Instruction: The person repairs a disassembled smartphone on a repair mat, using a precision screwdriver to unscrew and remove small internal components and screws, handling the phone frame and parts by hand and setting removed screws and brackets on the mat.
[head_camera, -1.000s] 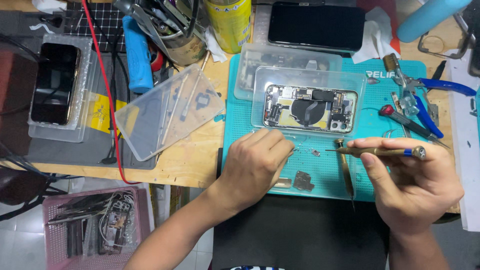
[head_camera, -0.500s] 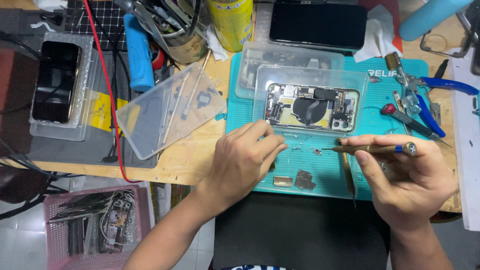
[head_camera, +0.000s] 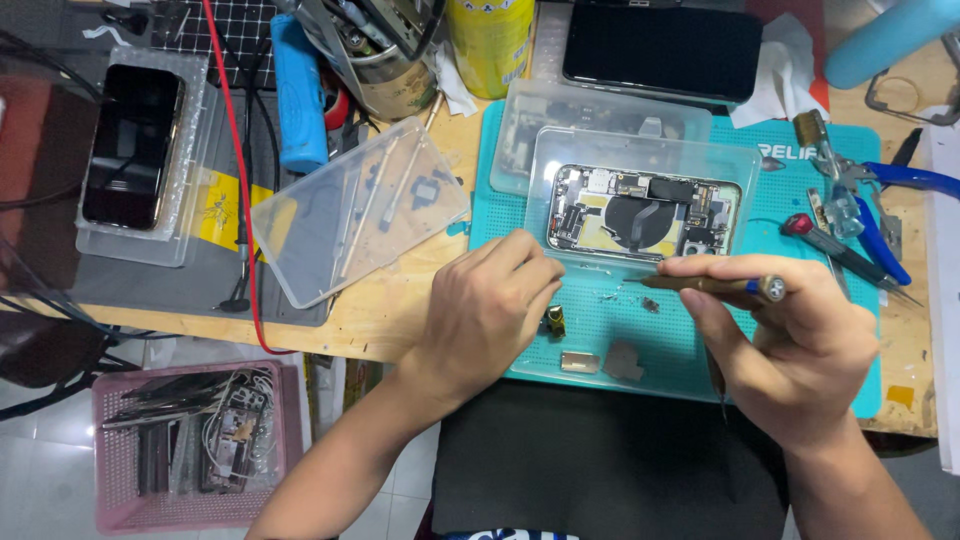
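Observation:
An opened phone body (head_camera: 642, 215) with exposed circuit parts lies in a clear plastic tray (head_camera: 745, 160) on a teal work mat (head_camera: 780, 330). My right hand (head_camera: 790, 345) grips a thin brown-handled screwdriver (head_camera: 715, 284), held level with its tip pointing left just below the tray's near edge. My left hand (head_camera: 490, 310) is curled on the mat's left side, fingertips by the tray's near-left corner; whether it pinches anything is hidden. Small loose parts (head_camera: 600, 362) and a tiny yellow piece (head_camera: 555, 322) lie on the mat between my hands.
A tilted clear lid (head_camera: 360, 205) lies left of the mat. A dark phone (head_camera: 133, 145) sits in a tray at far left. Behind are a blue tool (head_camera: 298, 95), a yellow can (head_camera: 490, 40) and a black phone (head_camera: 660, 45). Blue-handled pliers (head_camera: 885, 225) lie right; a pink basket (head_camera: 190, 445) stands below.
The left hand slid left and up, towards the tray's near-left corner. The right hand keeps the screwdriver near the tray's near edge, shifted slightly up.

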